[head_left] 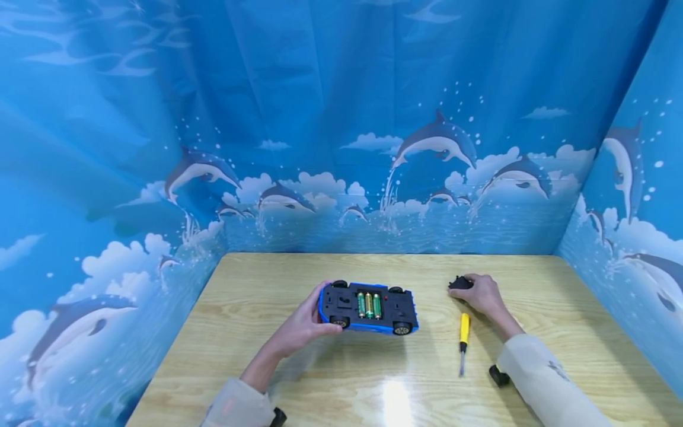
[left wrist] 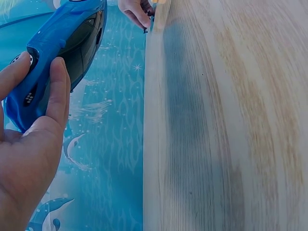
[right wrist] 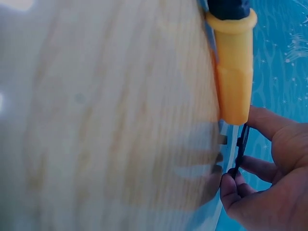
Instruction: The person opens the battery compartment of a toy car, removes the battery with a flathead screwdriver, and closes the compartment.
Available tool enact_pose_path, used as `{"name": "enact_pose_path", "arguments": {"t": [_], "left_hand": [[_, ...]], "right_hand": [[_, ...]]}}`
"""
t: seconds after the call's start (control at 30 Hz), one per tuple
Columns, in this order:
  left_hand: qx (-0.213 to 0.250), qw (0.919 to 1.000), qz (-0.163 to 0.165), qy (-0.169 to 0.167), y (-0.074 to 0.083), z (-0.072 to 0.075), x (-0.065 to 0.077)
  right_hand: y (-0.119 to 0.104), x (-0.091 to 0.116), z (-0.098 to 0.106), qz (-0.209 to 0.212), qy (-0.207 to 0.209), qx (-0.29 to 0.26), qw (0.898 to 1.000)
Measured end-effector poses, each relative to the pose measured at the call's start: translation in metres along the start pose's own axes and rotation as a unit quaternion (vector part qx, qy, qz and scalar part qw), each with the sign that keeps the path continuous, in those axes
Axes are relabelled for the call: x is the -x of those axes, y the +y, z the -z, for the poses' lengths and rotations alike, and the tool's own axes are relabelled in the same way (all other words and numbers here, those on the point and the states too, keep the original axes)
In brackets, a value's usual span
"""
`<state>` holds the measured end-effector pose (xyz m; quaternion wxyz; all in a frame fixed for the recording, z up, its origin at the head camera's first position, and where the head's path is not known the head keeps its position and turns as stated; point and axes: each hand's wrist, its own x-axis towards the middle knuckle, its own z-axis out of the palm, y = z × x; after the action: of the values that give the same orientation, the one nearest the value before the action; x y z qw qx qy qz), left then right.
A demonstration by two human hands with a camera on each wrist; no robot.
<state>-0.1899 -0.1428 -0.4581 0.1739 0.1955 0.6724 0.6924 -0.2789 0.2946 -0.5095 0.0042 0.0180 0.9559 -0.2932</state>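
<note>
My left hand (head_left: 301,326) grips a blue toy car (head_left: 393,307) by one end, tilted so its black underside faces the head camera. In the middle of that underside an uncovered compartment holds three green-and-gold batteries (head_left: 369,305). The left wrist view shows the car's blue body (left wrist: 45,36) and dark windows, with fingers and thumb on either side. Over to the right, my right hand (head_left: 482,295) pinches a thin black plastic cover (head_left: 460,283) close over the table. From the right wrist, this cover (right wrist: 241,149) appears edge-on between fingertips and thumb.
A screwdriver (head_left: 464,329) with a yellow handle lies on the wooden table (head_left: 256,279), just in front of my right hand, its tip toward me. Blue dolphin-print curtains (head_left: 320,148) stand along the table's back and sides.
</note>
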Motion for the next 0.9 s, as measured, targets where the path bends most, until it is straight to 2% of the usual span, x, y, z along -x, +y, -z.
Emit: {"name": "enact_pose_path", "arguments": {"t": [0.13, 0.37, 0.53, 0.7, 0.9], "left_hand": [[-0.001, 1.0000, 0.001, 0.001, -0.001, 0.000, 0.000], [0.003, 1.0000, 0.004, 0.001, -0.001, -0.001, 0.001], [0.003, 1.0000, 0.006, 0.004, 0.001, -0.002, 0.000], [-0.004, 1.0000, 0.004, 0.004, 0.000, -0.001, 0.000], [0.000, 1.0000, 0.004, 0.006, -0.002, -0.001, 0.001]], "right_hand": [[-0.001, 0.001, -0.001, 0.006, 0.011, 0.019, 1.000], [-0.006, 0.002, -0.001, -0.019, -0.003, 0.032, 0.999], [-0.005, 0.002, 0.000, -0.009, -0.003, 0.046, 0.999], [-0.004, 0.004, 0.003, 0.001, -0.003, 0.037, 0.999], [-0.003, 0.010, 0.009, -0.019, -0.024, -0.001, 1.000]]}}
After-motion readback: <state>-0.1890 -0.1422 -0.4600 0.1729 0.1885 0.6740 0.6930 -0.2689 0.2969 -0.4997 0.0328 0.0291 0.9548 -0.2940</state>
